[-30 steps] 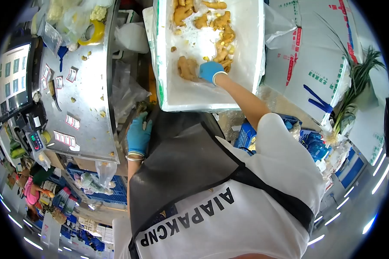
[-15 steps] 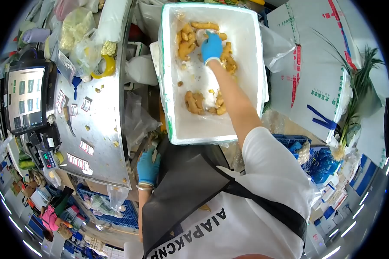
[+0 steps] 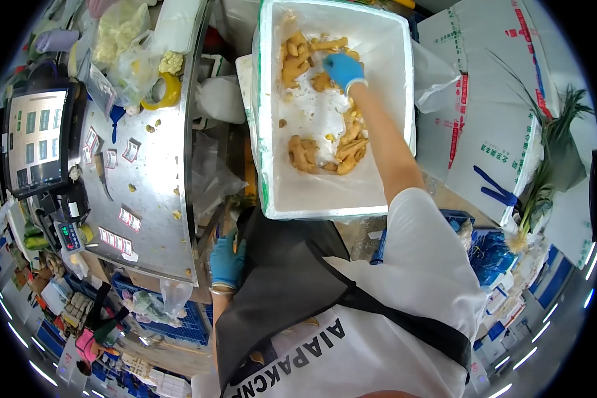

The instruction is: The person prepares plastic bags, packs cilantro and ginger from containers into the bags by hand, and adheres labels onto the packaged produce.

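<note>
My right hand [image 3: 343, 70], in a blue glove, reaches into a white foam box [image 3: 404, 126] and is over the ginger in its far part. Its fingers point left and down, mostly hidden under the back of the hand, so their grip cannot be made out. A piece of ginger [image 3: 322, 82] lies right beside it. More ginger [image 3: 294, 61] is heaped at the far left of the box, with other pieces at the near left [image 3: 302, 154] and near right [image 3: 350, 149]. My left hand [image 3: 227, 264], also gloved, hangs beside the dark apron with fingers extended, holding nothing visible.
On the left stands a metal table [image 3: 154, 225] with labels, a knife [image 3: 102, 174], yellow tape [image 3: 164, 91] and bagged cauliflower [image 3: 121, 33]. A screen [image 3: 38, 139] is at its far side. White printed boxes [image 3: 487, 142] and long green leeks [image 3: 540, 172] are on the right.
My right hand has moved right within the box and turned so its fingers point left. More ginger shows at the near right. My left hand has barely moved.
</note>
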Available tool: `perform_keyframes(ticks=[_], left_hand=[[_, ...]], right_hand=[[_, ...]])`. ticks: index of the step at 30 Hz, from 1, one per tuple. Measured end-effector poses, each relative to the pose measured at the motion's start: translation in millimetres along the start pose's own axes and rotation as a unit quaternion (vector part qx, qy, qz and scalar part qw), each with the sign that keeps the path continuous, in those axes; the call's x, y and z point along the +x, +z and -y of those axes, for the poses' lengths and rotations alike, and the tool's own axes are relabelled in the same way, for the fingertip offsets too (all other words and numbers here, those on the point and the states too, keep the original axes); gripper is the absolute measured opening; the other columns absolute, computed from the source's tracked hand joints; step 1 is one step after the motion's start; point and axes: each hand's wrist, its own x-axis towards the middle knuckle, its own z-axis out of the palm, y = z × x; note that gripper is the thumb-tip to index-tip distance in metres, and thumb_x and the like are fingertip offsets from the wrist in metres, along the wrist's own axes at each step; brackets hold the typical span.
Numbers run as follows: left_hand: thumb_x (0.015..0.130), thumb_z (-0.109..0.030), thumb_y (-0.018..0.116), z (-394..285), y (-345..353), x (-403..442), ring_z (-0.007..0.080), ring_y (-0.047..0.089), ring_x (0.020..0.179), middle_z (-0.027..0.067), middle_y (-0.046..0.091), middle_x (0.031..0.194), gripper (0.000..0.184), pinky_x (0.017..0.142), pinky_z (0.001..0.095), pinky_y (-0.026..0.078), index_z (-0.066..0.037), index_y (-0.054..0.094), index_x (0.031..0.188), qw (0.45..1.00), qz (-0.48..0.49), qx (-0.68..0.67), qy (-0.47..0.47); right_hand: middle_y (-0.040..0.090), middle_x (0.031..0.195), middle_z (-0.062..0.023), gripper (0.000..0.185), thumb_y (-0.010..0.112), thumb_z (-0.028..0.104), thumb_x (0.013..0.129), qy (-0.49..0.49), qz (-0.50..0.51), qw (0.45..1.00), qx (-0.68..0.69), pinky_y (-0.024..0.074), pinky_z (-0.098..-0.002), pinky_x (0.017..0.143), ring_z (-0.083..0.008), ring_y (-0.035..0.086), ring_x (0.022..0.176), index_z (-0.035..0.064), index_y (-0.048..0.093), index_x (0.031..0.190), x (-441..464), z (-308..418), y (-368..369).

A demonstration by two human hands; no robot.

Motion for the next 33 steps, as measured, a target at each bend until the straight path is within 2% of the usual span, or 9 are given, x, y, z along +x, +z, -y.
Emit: perform_keyframes(ticks=[3,9,12,13,18,23,26,29,33], left_hand=[[0.089,-0.025,0.062,4.1,3.2,0.9,0.0378,0.060,0.099,0.0186,0.064,0.110,0.037,0.085,0.0446,0.048,-0.006,0.060,0.121,1.000,0.009,0.002,0.009],[0.089,-0.024,0.062,-0.5,-1.3,4.9,0.0379,0.060,0.098,0.0196,0.063,0.110,0.036,0.085,0.0448,0.048,-0.005,0.060,0.120,0.999,-0.004,-0.007,0.033],[0.090,-0.025,0.061,8.6,2.4,-0.1,0.0380,0.060,0.097,0.0196,0.063,0.110,0.037,0.084,0.0450,0.048,-0.005,0.059,0.120,0.999,-0.021,-0.015,0.034],[0.090,-0.026,0.061,13.0,4.3,-1.8,0.0380,0.060,0.097,0.0195,0.063,0.110,0.037,0.084,0.0452,0.048,-0.005,0.059,0.120,0.999,-0.021,-0.014,0.034],[0.090,-0.026,0.061,21.7,8.9,-7.2,0.0379,0.060,0.098,0.0187,0.063,0.112,0.037,0.085,0.0458,0.048,-0.006,0.058,0.121,0.999,-0.011,-0.027,0.021],[0.089,-0.028,0.061,30.7,9.9,-10.6,0.0375,0.060,0.097,0.0180,0.063,0.110,0.038,0.083,0.0464,0.048,-0.009,0.059,0.121,0.999,-0.034,-0.028,0.026],[0.088,-0.032,0.060,45.7,15.8,-12.7,0.0381,0.061,0.094,0.0191,0.064,0.104,0.040,0.080,0.0470,0.049,-0.009,0.059,0.121,0.998,-0.058,-0.033,0.021],[0.089,-0.032,0.059,42.9,-1.0,-19.4,0.0395,0.059,0.094,0.0215,0.062,0.102,0.035,0.079,0.0495,0.048,-0.007,0.060,0.114,0.998,-0.013,-0.023,-0.053],[0.088,-0.029,0.060,75.2,-2.8,-55.0,0.0374,0.060,0.087,0.0184,0.063,0.096,0.032,0.078,0.0480,0.048,-0.009,0.060,0.114,0.988,-0.125,-0.071,-0.050]], right_hand=[[0.056,0.127,-0.0146,0.043,0.065,0.024,0.081,-0.147,-0.183,0.946,-0.223,0.0488,-0.0425,0.089,-0.0363,0.061,0.101,0.0170,0.060,0.123,-48.1,10.2,64.7],[0.061,0.122,-0.0104,0.036,0.059,0.010,0.086,-0.103,-0.097,0.989,0.040,0.0529,-0.0381,0.079,-0.0308,0.065,0.093,0.0122,0.061,0.122,-88.5,46.6,92.4],[0.064,0.117,-0.0080,0.034,0.059,0.016,0.091,0.137,0.110,0.746,0.643,0.0542,-0.0340,0.074,-0.0271,0.066,0.089,0.0074,0.060,0.124,-111.9,52.9,58.5],[0.066,0.108,-0.0077,0.040,0.054,0.032,0.096,0.136,0.107,0.706,0.687,0.0532,-0.0294,0.071,-0.0200,0.066,0.088,0.0061,0.058,0.126,-118.0,47.3,51.5],[0.067,0.101,-0.0088,0.034,0.054,0.035,0.095,0.108,0.067,0.711,0.691,0.0557,-0.0319,0.065,-0.0199,0.066,0.082,0.0063,0.061,0.113,-134.6,23.6,36.4],[0.067,0.089,-0.0029,0.031,0.060,0.038,0.093,0.140,0.135,0.580,0.791,0.0500,-0.0255,0.053,-0.0153,0.063,0.075,0.0105,0.064,0.107,-122.8,1.9,26.4],[0.062,0.116,-0.0056,0.045,0.061,0.029,0.094,0.003,0.231,0.547,0.805,0.0530,-0.0308,0.083,-0.0173,0.061,0.095,0.0043,0.048,0.129,-120.1,33.1,18.0],[0.063,0.115,-0.0105,0.038,0.054,0.038,0.095,-0.049,0.177,0.709,0.681,0.0548,-0.0305,0.074,-0.0183,0.063,0.098,0.0064,0.057,0.116,-151.4,135.4,-0.6],[0.066,0.090,-0.0093,0.032,0.052,0.034,0.094,-0.079,0.278,0.750,0.595,0.0509,-0.0283,0.051,-0.0187,0.064,0.070,0.0047,0.064,0.099,-192.0,251.5,1.2]])
